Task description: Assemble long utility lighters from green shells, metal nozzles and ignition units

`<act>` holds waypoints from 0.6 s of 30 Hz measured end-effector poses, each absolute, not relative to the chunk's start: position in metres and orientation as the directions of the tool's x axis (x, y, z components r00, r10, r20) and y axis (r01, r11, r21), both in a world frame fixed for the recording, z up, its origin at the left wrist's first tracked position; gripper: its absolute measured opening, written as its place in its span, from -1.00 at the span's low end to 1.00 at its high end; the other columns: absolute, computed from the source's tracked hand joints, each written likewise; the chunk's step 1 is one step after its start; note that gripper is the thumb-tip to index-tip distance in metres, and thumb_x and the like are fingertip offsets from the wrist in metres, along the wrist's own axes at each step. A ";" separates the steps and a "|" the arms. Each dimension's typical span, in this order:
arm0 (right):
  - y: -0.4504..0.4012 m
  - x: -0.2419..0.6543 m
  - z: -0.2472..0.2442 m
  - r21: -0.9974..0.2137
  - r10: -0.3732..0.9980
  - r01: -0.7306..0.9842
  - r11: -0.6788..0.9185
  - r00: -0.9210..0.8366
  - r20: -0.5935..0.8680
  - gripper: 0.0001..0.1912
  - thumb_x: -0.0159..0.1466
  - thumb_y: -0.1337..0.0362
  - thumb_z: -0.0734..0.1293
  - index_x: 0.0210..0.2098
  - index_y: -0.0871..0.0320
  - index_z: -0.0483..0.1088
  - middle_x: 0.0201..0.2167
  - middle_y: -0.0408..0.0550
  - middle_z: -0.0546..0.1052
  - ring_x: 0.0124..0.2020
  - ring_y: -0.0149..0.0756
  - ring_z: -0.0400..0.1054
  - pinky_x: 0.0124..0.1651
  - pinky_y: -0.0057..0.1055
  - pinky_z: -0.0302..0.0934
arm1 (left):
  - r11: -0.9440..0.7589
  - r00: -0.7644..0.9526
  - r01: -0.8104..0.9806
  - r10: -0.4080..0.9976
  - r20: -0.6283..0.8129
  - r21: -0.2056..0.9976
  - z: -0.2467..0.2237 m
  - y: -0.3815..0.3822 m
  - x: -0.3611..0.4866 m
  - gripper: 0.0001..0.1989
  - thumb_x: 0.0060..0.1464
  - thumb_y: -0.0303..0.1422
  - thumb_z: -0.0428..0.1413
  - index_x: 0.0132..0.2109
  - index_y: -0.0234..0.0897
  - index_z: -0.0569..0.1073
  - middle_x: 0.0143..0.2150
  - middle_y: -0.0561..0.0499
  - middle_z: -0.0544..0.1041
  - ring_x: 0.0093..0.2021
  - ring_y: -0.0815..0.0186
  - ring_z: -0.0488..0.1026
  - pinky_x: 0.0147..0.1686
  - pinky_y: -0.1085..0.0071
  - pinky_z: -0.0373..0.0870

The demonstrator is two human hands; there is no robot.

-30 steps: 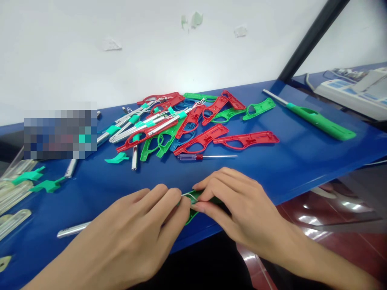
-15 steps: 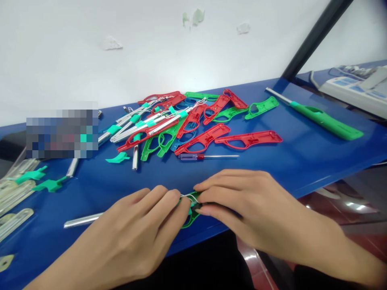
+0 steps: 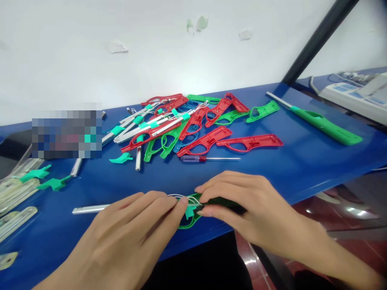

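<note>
Near the front edge of the table lies a green lighter shell half (image 3: 184,226), partly covered by my hands. My left hand (image 3: 136,229) is closed over its left part, on a lighter nozzle tube (image 3: 89,209) whose metal end sticks out to the left. Bent white wires (image 3: 193,199) run between my hands. A teal trigger piece (image 3: 190,212) shows beside my left fingertips. My right hand (image 3: 250,201) pinches at the shell's right part, near the wire ends; whether it grips the wires or a small dark part is hidden.
Behind my hands lie a screwdriver (image 3: 208,159) and a pile of red shell halves (image 3: 208,139), green shells and metal tubes. An assembled green lighter (image 3: 328,125) lies at right. Clear plastic pieces (image 3: 18,221) and teal triggers (image 3: 56,183) are at left. A dark post (image 3: 320,42) rises behind.
The tube's free end has swung slightly upward in view. My left fingers have shifted left, leaving more of the teal trigger and white wires visible. My right hand stays nearly in place.
</note>
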State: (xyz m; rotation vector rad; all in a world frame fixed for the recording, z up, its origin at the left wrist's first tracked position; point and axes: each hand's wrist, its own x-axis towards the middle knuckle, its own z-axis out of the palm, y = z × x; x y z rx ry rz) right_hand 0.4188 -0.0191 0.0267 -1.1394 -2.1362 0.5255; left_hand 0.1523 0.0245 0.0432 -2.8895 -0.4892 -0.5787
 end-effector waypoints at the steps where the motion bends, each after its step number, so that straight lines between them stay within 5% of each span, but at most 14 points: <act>1: -0.020 0.419 0.028 -0.626 0.849 0.575 0.526 -0.399 0.346 -0.91 0.48 0.20 0.40 -0.08 0.06 0.52 -0.06 -0.22 0.70 -0.06 -0.41 0.58 0.08 -0.50 0.37 | -0.929 0.866 0.360 0.301 0.399 -0.083 0.041 0.022 0.148 -0.60 0.46 -0.56 -0.19 0.18 -0.33 0.47 -0.04 -0.04 0.64 0.03 0.25 0.51 -0.03 0.31 0.41; 5: -0.023 0.419 0.032 -0.640 0.876 0.599 0.481 -0.365 0.316 -0.87 0.46 0.17 0.43 -0.06 0.03 0.47 -0.05 -0.24 0.69 -0.09 -0.42 0.58 0.02 -0.50 0.38 | -0.914 0.843 0.403 0.350 0.408 -0.050 0.034 0.016 0.137 -0.58 0.42 -0.58 -0.12 0.27 -0.31 0.44 0.09 0.00 0.62 0.19 0.22 0.40 0.15 0.31 0.30; 11: -0.027 0.419 0.033 -0.431 0.774 0.643 0.633 -0.501 0.388 -0.73 0.49 0.10 0.39 0.14 -0.04 0.48 0.21 -0.15 0.58 0.22 -0.33 0.44 0.30 -0.37 0.24 | -0.853 0.761 0.518 0.493 0.421 0.061 0.034 0.011 0.135 -0.59 0.39 -0.54 0.07 0.30 -0.16 0.45 0.21 0.06 0.54 0.26 0.24 0.34 0.28 0.30 0.20; 18: -0.030 0.418 0.028 -0.321 0.743 0.672 0.668 -0.573 0.346 -0.67 0.52 0.07 0.33 0.24 -0.12 0.48 0.26 -0.22 0.54 0.25 -0.30 0.36 0.32 -0.33 0.21 | -0.738 0.646 0.649 0.664 0.376 0.186 0.030 0.009 0.114 -0.52 0.38 -0.45 0.05 0.37 -0.01 0.38 0.40 0.12 0.33 0.35 0.28 0.30 0.37 0.32 0.13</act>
